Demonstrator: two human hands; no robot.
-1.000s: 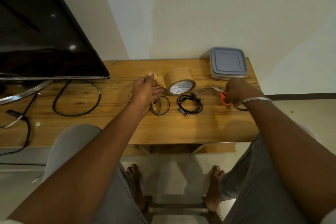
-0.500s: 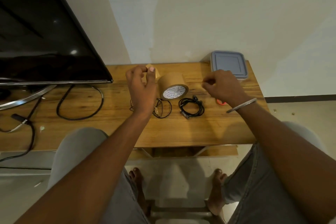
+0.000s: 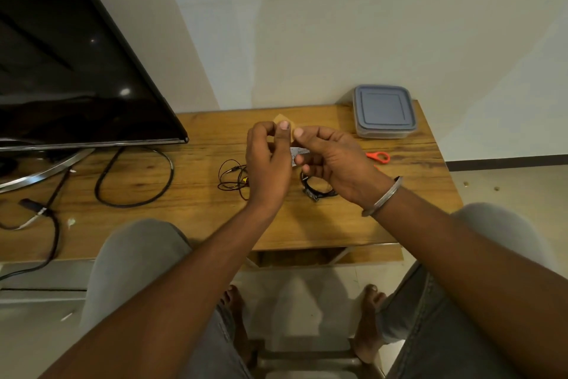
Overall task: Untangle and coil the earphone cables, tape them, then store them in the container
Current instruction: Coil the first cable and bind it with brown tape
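Both hands are raised together above the wooden table (image 3: 196, 212). My left hand (image 3: 269, 160) pinches a small brown piece of tape (image 3: 281, 118) at its tip, and my right hand (image 3: 330, 160) pinches the same piece from the right. The tape roll (image 3: 297, 153) is almost hidden behind my hands; only a bit of its white label shows. A thin black earphone cable (image 3: 232, 177) lies loosely coiled left of my left wrist. A thicker coiled black cable (image 3: 313, 189) peeks out under my right hand. The lidded grey container (image 3: 384, 111) stands at the table's back right.
Orange-handled scissors (image 3: 378, 157) lie on the table right of my right hand. A television (image 3: 61, 77) on a curved stand fills the left side, with thick black power cables (image 3: 135, 178) looping in front. My knees and bare feet are below the table's front edge.
My right hand left the scissors on the table and came left to meet my left hand. The left hand lifted the tape piece higher. Both now pinch it.
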